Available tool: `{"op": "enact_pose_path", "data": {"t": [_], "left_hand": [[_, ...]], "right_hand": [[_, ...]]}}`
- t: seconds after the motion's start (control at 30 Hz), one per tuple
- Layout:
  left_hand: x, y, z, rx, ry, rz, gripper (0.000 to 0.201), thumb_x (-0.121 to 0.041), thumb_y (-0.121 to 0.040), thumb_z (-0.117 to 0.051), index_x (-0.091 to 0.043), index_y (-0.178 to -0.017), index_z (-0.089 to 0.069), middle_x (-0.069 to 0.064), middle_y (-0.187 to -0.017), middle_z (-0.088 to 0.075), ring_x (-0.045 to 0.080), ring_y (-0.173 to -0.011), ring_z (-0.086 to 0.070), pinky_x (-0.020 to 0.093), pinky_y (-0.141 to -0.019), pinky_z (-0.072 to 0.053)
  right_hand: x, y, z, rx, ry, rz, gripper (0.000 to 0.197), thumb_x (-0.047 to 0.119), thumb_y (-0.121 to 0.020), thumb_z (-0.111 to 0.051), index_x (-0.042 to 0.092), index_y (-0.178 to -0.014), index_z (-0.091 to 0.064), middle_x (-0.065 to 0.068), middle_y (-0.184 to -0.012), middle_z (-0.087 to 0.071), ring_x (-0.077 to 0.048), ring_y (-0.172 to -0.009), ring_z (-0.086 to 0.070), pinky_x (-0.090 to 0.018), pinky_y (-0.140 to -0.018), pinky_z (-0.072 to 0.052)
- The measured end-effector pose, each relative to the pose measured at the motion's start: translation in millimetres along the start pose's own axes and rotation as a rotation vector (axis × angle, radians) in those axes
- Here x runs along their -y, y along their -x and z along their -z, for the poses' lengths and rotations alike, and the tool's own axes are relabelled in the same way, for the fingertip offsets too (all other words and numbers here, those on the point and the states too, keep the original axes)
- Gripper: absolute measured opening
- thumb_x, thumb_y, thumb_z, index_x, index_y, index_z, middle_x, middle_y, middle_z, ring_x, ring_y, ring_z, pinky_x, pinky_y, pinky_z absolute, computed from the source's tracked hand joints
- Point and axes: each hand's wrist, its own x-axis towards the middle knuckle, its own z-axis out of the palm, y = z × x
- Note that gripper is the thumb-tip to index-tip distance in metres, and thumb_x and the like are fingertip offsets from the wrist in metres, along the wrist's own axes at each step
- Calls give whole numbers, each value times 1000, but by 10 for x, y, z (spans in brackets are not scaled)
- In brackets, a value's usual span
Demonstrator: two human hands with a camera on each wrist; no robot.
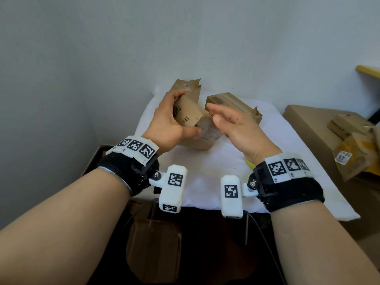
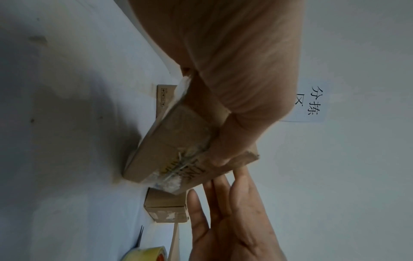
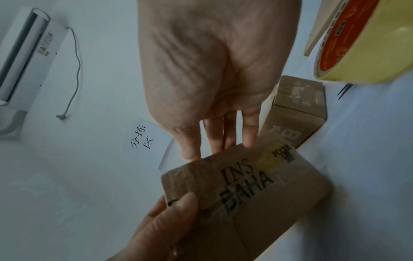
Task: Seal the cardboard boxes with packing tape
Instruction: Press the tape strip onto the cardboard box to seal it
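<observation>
My left hand [image 1: 186, 113] grips a small brown cardboard box [image 1: 202, 140] and holds it tilted above the white table [image 1: 287, 161]; clear tape covers part of it. The box [image 3: 257, 194] carries black lettering, and my left thumb [image 3: 170, 217] lies on its near face. My right hand [image 1: 212, 113] is open beside the box, with straight fingers [image 3: 223, 136] reaching its upper edge. A yellow roll of packing tape [image 3: 357, 44] lies on the table under my right wrist, mostly hidden in the head view.
Two more small boxes [image 1: 232, 103] [image 1: 189, 87] stand on the table behind the held one. A dark pointed tool [image 2: 140, 236] lies near the tape roll [image 2: 152, 254]. A big carton [image 1: 304, 124] with a heap of boxes [image 1: 349, 140] stands on the right.
</observation>
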Motion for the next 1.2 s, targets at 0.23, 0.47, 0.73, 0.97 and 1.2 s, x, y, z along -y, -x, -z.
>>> {"op": "enact_pose_path", "data": {"t": [0.23,0.47,0.73,0.97,1.2], "left_hand": [[-34,19,-35,-53,277,236,66,-20,-77,-84,-31,-131,-48,3,-121,-60,21,-101,-69,35,-77,-61],[41,3,-35,-86,247,488,62,-38,-78,-82,-22,-124,-43,0,-115,-63,17,-95,-66,39,-73,-59],[93,14,1,-44,-73,592,82,-45,-72,-85,-13,-132,-39,1,-115,-55,15,-93,-55,36,-80,-49],[110,70,-4,25,-65,682,109,-73,-45,-83,-17,-130,-43,2,-115,-60,23,-104,-59,47,-90,-53],[152,34,-48,109,-79,672,84,-78,-72,-63,-17,-129,-56,3,-115,-63,24,-103,-61,48,-93,-51]], "right_hand": [[-59,-61,85,-323,0,5,23,8,-90,-73,30,-94,-74,12,-81,-70,0,-75,-63,-27,-78,-50],[-96,-81,91,-295,54,0,16,10,-82,-80,23,-77,-72,5,-69,-69,-10,-64,-60,-36,-72,-50],[-124,-38,122,-257,141,-52,18,8,-85,-77,21,-78,-67,-2,-72,-68,-17,-66,-64,-39,-72,-56],[-173,-3,61,-158,227,-191,8,24,-91,-74,24,-90,-66,0,-96,-74,-15,-78,-75,-48,-81,-62],[-180,1,9,-63,317,-195,6,28,-93,-72,31,-93,-67,4,-101,-73,-13,-83,-73,-46,-83,-62]]}}
